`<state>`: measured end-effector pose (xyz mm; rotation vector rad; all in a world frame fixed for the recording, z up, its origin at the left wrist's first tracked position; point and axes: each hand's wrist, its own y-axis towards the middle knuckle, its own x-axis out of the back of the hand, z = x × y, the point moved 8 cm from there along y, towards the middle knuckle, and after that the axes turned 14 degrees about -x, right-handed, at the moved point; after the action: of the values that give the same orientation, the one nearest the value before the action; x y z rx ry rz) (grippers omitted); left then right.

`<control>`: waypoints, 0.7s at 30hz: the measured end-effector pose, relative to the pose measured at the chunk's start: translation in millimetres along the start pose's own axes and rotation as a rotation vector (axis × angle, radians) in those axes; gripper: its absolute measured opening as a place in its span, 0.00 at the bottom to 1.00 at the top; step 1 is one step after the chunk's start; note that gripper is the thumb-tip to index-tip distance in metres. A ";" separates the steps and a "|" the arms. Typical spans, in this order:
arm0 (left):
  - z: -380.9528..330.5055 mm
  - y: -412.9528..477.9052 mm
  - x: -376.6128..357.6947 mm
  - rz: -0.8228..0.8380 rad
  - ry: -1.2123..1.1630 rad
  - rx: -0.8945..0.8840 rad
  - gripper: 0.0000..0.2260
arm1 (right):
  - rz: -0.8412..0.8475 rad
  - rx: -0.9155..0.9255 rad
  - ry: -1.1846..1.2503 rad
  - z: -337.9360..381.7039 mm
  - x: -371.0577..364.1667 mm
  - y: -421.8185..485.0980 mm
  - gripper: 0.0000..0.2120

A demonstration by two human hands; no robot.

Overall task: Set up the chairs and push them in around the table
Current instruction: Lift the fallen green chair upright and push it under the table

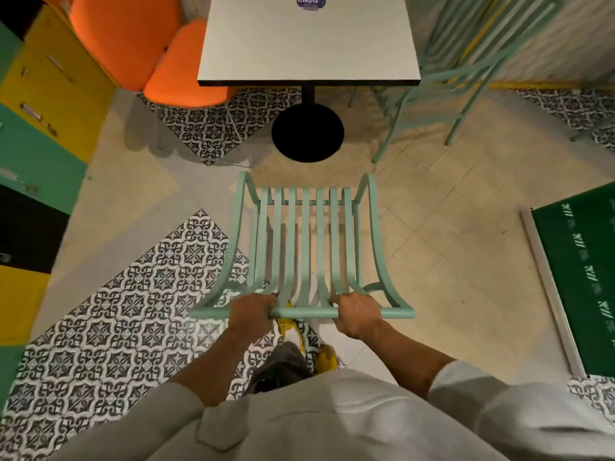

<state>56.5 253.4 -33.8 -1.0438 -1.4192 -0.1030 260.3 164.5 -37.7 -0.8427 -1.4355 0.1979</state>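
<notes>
There was one white rectangular table [307, 44] on a single black pedestal with a round base [307, 133]. Two mint-green slatted metal chairs were in view, one near [307, 247] and one by the table's right side [442, 74]. Two orange padded chairs [186, 68] stood left of the table. Two bare hands, left [251, 311] and right [356, 312], gripped the near chair's top rail. One round purple sticker [307, 1] lay on the tabletop. Two yellow shoes [324, 356] showed below.

the slatted chair [301, 247] is seen to be painted metal, mint green, smooth with a satin sheen. the table [309, 41] top is finished in a pale, matt laminate with a dark edge band; its round base [307, 133] is matt black. the orange chair [149, 51] is upholstered in matt cloth. the floor [449, 234] is laid in smooth tile.
</notes>
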 end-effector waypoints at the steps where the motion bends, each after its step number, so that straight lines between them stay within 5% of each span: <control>1: 4.3 8.4 3.4 -0.001 0.003 -0.008 0.17 | 0.002 -0.007 0.001 1.5 4.9 7.4 0.21; 21: 87.6 183.1 116.7 0.017 -0.003 -0.101 0.18 | 0.005 -0.163 0.060 11.7 140.0 170.4 0.17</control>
<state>131.6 474.6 -49.4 -1.1397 -1.4193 -0.1619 335.0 372.3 -32.9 -0.9776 -1.4069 0.0591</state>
